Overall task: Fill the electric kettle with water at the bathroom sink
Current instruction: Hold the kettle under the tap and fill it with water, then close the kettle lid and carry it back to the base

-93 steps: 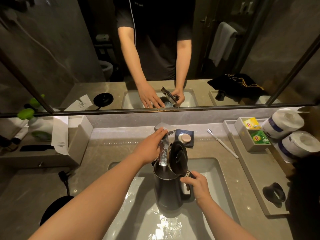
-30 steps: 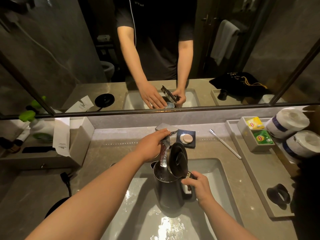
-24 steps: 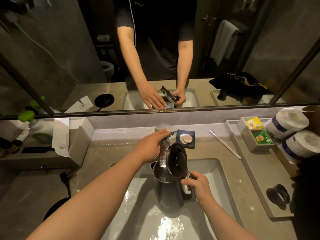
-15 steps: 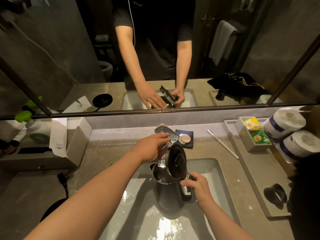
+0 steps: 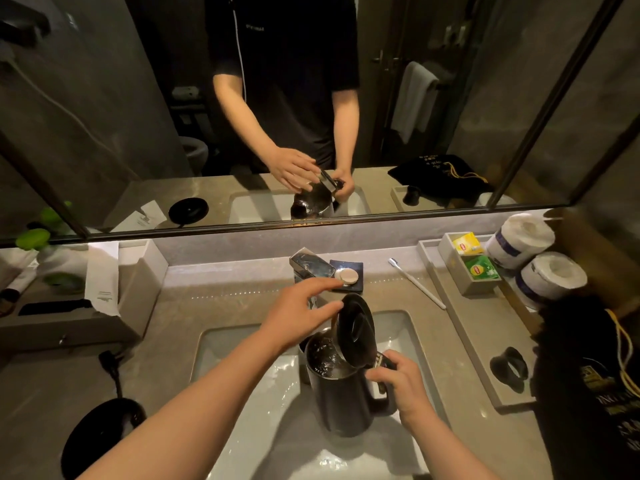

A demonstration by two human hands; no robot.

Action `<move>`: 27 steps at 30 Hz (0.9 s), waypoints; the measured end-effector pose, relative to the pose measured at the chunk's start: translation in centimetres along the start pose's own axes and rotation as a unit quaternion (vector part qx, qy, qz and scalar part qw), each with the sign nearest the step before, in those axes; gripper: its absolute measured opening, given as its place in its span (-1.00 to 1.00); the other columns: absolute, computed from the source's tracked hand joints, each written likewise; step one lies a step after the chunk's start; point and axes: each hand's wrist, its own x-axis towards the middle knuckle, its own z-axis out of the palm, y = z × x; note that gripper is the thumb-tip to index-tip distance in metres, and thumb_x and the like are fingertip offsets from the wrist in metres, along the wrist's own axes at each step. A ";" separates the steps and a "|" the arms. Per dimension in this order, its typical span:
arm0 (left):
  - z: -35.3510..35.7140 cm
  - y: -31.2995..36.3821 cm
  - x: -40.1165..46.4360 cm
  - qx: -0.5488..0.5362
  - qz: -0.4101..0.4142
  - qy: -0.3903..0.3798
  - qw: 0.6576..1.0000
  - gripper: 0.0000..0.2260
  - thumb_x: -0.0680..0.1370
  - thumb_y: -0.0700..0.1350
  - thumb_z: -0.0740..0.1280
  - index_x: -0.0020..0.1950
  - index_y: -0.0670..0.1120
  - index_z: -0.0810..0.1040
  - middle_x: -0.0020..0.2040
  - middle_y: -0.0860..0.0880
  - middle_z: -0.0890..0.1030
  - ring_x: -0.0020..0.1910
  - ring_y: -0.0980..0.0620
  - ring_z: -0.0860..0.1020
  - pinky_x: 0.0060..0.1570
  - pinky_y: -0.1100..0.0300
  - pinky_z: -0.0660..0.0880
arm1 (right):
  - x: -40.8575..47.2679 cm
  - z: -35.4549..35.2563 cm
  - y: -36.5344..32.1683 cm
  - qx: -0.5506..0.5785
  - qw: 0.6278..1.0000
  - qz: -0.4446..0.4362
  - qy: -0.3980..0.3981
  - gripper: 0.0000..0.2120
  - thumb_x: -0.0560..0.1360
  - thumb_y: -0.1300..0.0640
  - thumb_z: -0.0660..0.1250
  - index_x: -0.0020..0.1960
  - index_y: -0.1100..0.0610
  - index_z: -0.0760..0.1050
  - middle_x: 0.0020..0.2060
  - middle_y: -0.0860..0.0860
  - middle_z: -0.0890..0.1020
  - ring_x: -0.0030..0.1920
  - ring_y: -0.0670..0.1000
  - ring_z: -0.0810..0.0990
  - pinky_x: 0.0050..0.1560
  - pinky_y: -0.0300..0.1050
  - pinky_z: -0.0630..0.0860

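R hand (image 5: pixel 401 382) grip: closed on kettle (image 5: pixel 343 400) handle | L hand (image 5: pixel 298 317) grip: open, maybe touching lid (image 5: pixel 356 330)

Dim, warm-toned scene. A light strip under the mirror (image 5: pixel 311 98) brightens the back of the counter (image 5: pixel 221 299). Specular glare marks the wet sink (image 5: pixel 270 386) and the water inside the kettle (image 5: pixel 343 403). Wide-angle distortion bows the mirror frame and stretches both forearms. Left-edge bottles (image 5: pixel 34 237) are soft; the far-right corner falls into near-black shadow.
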 end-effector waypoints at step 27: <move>-5.3 2.7 -10.0 0.033 0.074 0.199 0.977 -0.70 0.46 -0.03 0.33 0.19 0.06 0.60 0.16 0.16 0.59 0.19 0.21 0.50 0.22 0.11 0.42 | -7.6 1.7 -13.0 0.089 0.977 -0.185 -0.054 -0.77 0.04 0.13 0.50 -0.44 0.15 0.46 -0.54 0.05 0.38 -0.50 0.02 0.32 -0.45 -0.17 0.27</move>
